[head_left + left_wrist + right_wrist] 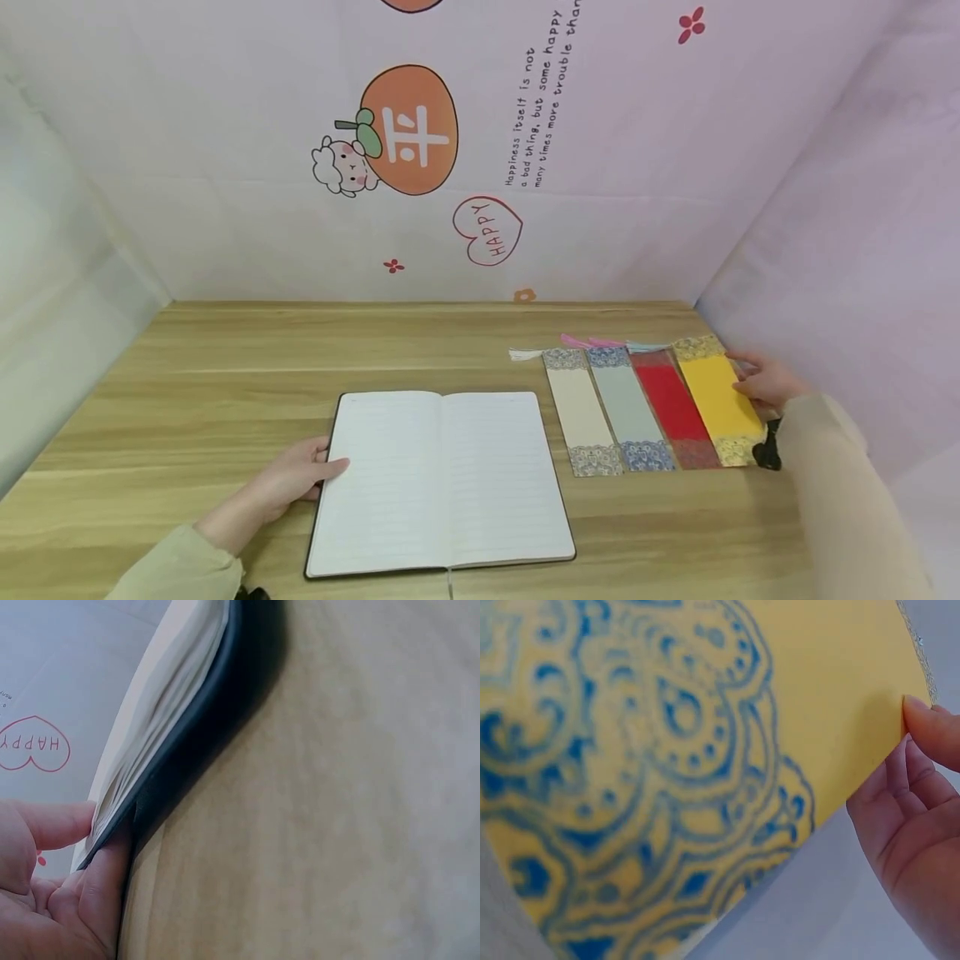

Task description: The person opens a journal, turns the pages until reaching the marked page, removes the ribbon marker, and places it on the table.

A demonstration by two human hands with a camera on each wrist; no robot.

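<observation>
An open notebook [495,475] with lined pages and a dark cover lies on the wooden table. My left hand [296,475] grips its left edge, thumb on the page and fingers under the cover, as the left wrist view shows with the page stack [161,712]. At the right, a yellow bookmark [716,387] with blue lace-like ends is pinched at its right edge by my right hand [768,383]. In the right wrist view the thumb [934,731] lies on the yellow face, fingers behind it. Beside it lie a red bookmark [671,400], a pale green bookmark [630,404] and a cream bookmark [581,408].
Tassels, one of them white [525,355], extend from the bookmarks' far ends. A ribbon [450,582] hangs from the notebook's near edge. Printed cloth [600,233] rises behind the table, with pale cloth walls at both sides.
</observation>
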